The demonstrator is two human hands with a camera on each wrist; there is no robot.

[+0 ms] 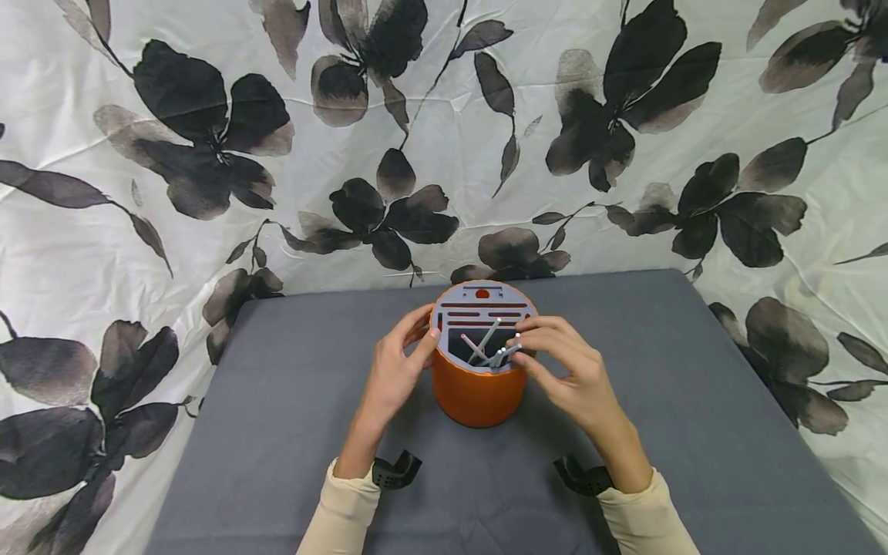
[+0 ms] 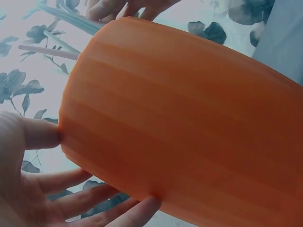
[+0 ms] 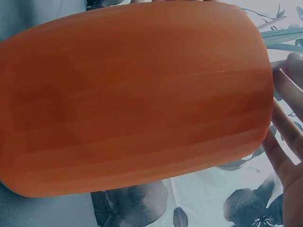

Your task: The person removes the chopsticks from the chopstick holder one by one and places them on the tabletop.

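An orange round desk organizer (image 1: 479,401) with a grey slotted top (image 1: 482,294) stands upright. Several thin pale sticks (image 1: 489,333) lean in its open compartment; one has a pink tip. My left hand (image 1: 395,362) holds the organizer at its left side, thumb by the rim and fingers spread along the wall. At the right rim, my right hand (image 1: 565,362) pinches a thin stick (image 3: 278,65) between thumb and fingers, close over the compartment. In the left wrist view, the orange wall (image 2: 180,118) hides most of the right hand.
A grey cloth-covered table (image 1: 312,370) lies under the organizer. Behind it hangs a white curtain (image 1: 486,139) with dark flowers. Black wrist straps (image 1: 397,470) show at both cuffs.
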